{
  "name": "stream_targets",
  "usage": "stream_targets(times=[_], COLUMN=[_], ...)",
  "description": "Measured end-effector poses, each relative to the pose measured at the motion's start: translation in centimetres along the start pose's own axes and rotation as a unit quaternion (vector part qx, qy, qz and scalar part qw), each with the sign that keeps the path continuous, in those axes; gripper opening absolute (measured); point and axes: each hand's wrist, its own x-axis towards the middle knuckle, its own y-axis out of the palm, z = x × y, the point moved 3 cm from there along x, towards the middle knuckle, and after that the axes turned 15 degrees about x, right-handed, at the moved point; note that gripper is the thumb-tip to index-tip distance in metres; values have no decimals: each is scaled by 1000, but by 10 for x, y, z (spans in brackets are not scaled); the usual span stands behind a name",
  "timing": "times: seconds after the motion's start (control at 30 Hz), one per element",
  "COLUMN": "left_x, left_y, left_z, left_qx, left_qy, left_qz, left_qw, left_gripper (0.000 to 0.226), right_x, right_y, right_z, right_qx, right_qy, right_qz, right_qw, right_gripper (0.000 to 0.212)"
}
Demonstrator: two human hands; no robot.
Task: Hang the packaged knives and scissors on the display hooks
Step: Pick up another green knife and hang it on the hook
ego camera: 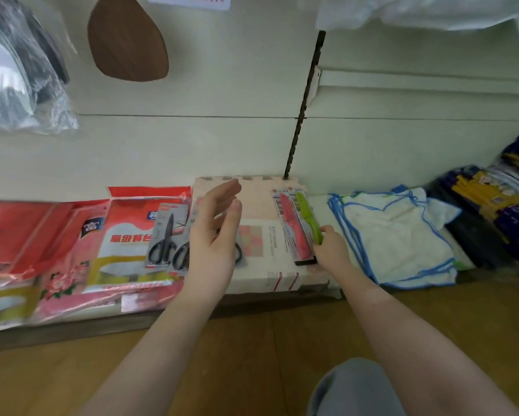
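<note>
**Right hand on the knife packs, left hand spread above the scissors**

The pale back wall [192,139] fills most of your view, with a dark slotted upright [304,103] running down it to the low shelf. A brown wooden paddle [127,40] hangs high on the left, beside a crinkled clear bag of dark goods [21,73].

Along the shelf lie red and pink plastic packs [72,250] on the left, a pinkish foam mat pack [261,205] in the middle, white cloths with blue edging [396,235] to the right of it, and dark blue and yellow bundles [492,205] at the far right. The wooden floor [252,355] runs below, and a grey-clad knee [354,388] shows at the bottom edge.

Your left hand [214,232] floats over the left part of the mat pack, fingers spread wide and holding nothing. Behind it and just to its left lie the packaged scissors [166,238], black-handled on grey cards, overlapping one another; part of one pair is hidden by your palm.

Your right hand [331,249] is curled at the lower end of the packaged knives [294,226], which lie flat on the right side of the mat pack. The fingers close around the handle end of the green knife [310,217], touching it; the red knife card lies just beside it. Whether the pack is lifted yet, you cannot tell.
</note>
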Motion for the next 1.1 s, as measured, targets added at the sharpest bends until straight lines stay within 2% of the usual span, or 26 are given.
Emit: stream_targets(times=[0.2,0.5,0.7,0.8,0.9,1.0,1.1], left_x=[3,6,11,26,51,73,88], left_y=[2,12,30,45,56,58,53], left_z=[3,17,18,3,-16,-32,-49], left_qx=[6,11,27,39,32,22,-101], left_qy=[-4,-16,-43,-76,-122,-137,-149], left_qz=[3,29,47,59,68,40,19], left_qw=[1000,999,998,995,990,990,983], left_gripper=[27,31,32,38,46,28,10], right_x=[-1,-18,-57,-85,-104,-116,-125], right_y=[4,-5,-20,-32,-40,-48,-56], right_z=[-1,3,40,68,89,101,111], right_qx=[-28,119,266,337,371,366,346], right_qy=[-3,52,-15,-60,-70,-92,-121], right_qz=[-30,-96,-111,-97,-75,-84,-85], right_qw=[999,987,957,935,923,922,926], right_gripper=[32,28,20,22,31,33,35])
